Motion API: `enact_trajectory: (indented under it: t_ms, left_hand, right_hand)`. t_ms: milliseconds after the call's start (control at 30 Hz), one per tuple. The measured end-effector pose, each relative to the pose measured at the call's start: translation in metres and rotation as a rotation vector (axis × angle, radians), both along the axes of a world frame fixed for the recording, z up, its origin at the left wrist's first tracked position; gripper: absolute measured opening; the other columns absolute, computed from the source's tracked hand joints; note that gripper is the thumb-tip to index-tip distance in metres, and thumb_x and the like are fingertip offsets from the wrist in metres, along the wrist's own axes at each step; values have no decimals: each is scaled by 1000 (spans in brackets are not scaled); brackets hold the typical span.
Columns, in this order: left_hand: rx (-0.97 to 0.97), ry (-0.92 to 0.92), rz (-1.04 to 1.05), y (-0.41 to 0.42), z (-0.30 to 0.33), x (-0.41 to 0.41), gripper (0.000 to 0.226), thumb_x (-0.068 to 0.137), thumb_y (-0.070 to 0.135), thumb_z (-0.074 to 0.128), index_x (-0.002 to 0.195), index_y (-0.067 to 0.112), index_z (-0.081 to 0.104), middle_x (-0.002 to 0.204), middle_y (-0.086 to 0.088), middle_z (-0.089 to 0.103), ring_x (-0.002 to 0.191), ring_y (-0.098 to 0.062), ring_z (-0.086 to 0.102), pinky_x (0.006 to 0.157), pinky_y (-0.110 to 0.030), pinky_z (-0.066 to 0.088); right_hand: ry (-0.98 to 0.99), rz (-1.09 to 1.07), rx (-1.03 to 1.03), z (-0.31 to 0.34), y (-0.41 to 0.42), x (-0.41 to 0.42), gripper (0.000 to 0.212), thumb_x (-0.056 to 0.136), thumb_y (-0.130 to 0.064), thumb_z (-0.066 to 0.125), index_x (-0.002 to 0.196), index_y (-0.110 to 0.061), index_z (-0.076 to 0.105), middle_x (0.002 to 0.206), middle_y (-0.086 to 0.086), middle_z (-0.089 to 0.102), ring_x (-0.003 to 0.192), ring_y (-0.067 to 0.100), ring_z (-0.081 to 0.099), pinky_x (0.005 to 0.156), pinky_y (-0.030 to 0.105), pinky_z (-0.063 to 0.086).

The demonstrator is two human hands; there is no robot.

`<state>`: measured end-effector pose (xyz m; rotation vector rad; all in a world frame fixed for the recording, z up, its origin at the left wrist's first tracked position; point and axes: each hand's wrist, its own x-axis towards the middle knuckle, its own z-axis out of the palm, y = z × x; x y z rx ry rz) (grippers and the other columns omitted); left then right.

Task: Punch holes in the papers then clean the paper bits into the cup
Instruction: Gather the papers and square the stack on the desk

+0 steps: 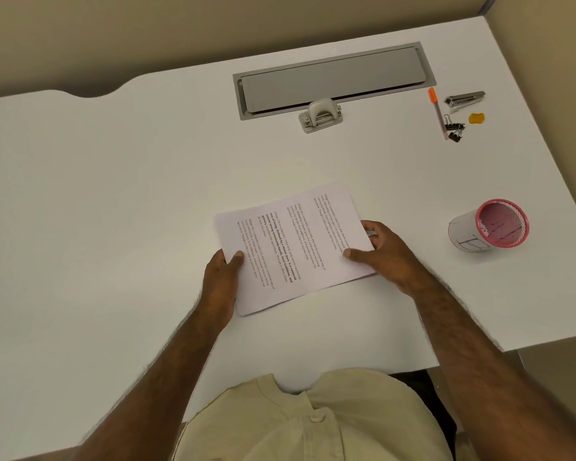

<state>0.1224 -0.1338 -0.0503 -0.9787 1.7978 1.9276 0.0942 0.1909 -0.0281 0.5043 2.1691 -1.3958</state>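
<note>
Together both hands, left (221, 281) and right (384, 252), pinch the papers' (293, 247) opposite edges.

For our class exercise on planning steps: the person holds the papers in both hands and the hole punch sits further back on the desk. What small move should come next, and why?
Probably carry the papers forward toward the hole punch. Both the left hand and the right hand already grip the stack by its ends, and the punch stands untouched, apart from the papers, by the grey desk hatch. No paper bits show yet, so the cup can wait.
</note>
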Motion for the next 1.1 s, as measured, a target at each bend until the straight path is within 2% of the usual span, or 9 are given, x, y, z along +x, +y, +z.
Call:
enact_trajectory:
  t_ms: [67, 133, 233, 333, 400, 600, 833, 1000, 1100]
  left_hand:
    - [-16, -2, 1, -1, -1, -2, 28, 109, 18, 55, 136, 9, 62, 131, -10, 75, 118, -34, 73, 106, -59, 56]
    - [2, -3, 2, -3, -2, -4, 28, 109, 17, 55, 136, 9, 62, 131, -10, 75, 118, -34, 73, 105, -57, 57]
    - [28, -11, -4, -6, -1, -5, 28, 109, 15, 55, 136, 8, 62, 128, -9, 76, 115, -32, 75, 101, -53, 59]
    - [48, -22, -3, -7, 0, -5, 25, 109, 15, 56, 132, 9, 63, 123, -7, 79, 111, -31, 77, 92, -47, 62]
    - [41, -29, -10, -7, 1, -6, 25, 109, 16, 56, 132, 10, 63, 123, -7, 79, 109, -30, 77, 91, -47, 63]
    - [40, -52, -6, -7, 1, -8, 28, 109, 16, 56, 135, 9, 61, 126, -8, 77, 112, -32, 76, 98, -52, 60]
    - [50, -32, -34, -9, 1, -7, 23, 108, 17, 55, 129, 16, 66, 119, -2, 81, 103, -24, 80, 81, -41, 64]
    - [58, -27, -50, -11, 0, -7, 27, 107, 15, 58, 132, 15, 65, 121, -2, 80, 106, -24, 79, 80, -39, 64]
    - [65, -24, -58, -12, -1, -7, 29, 106, 14, 59, 134, 14, 64, 123, -2, 80, 107, -24, 79, 83, -41, 64]
  right_hand:
    - [-32, 142, 5, 1, 7, 3, 106, 71, -24, 97, 158, -31, 36, 145, -10, 59, 126, 9, 62, 103, 38, 57]
    - [-61, 278, 32, 2, 14, 7, 132, 67, -24, 99, 166, -34, 13, 161, -14, 44, 143, 9, 49, 118, 38, 45]
    - [-76, 429, 98, 3, 23, 11, 141, 70, -23, 96, 166, -41, -6, 170, -13, 31, 151, 11, 40, 125, 41, 36]
    - [-68, 515, 146, 5, 26, 13, 142, 75, -20, 93, 161, -48, -17, 171, -13, 27, 149, 14, 42, 123, 43, 39]
    - [-52, 545, 170, 6, 27, 15, 142, 76, -20, 91, 158, -53, -21, 170, -13, 28, 146, 17, 45, 121, 43, 42]
    - [1, 556, 205, 3, 26, 20, 137, 82, -15, 86, 160, -48, -22, 168, -11, 31, 143, 16, 46, 118, 34, 41]
    - [29, 484, 193, -6, 25, 24, 117, 90, -12, 78, 166, -35, -8, 159, -10, 45, 127, 7, 52, 108, 24, 38]
    - [35, 443, 170, -10, 28, 26, 116, 87, -14, 82, 167, -34, 0, 138, -19, 54, 107, -8, 60, 100, 19, 41]
    - [48, 406, 166, -12, 28, 27, 112, 88, -16, 81, 167, -35, 5, 136, -20, 55, 114, 0, 61, 96, 13, 41]
